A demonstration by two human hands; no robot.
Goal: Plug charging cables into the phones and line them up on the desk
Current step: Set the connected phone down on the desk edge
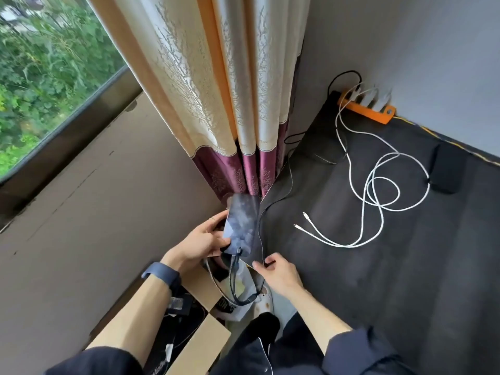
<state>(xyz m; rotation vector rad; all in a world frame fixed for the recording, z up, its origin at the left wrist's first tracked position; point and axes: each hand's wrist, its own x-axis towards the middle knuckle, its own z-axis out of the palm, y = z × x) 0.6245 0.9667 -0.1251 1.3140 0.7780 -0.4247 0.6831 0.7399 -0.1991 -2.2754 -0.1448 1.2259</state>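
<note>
My left hand [201,240] holds a dark phone [240,224] just off the desk's left edge, screen up. A black cable [234,262] is plugged into its bottom end and loops down below it. Beside that cable at the desk's corner is my right hand [276,270], its fingers loosely curled; whether they pinch the thin black cable there I cannot tell. Two white cables [376,190] lie coiled on the dark desk [378,266], their free plugs [300,221] pointing left. They run to an orange power strip [365,106] at the back. Another dark phone [445,169] lies at the right.
A cream and purple curtain [216,104] hangs just behind the held phone. An open cardboard box [200,336] with cables and a white bag sits below my hands. A window [48,71] is at the left and a grey wall behind the desk.
</note>
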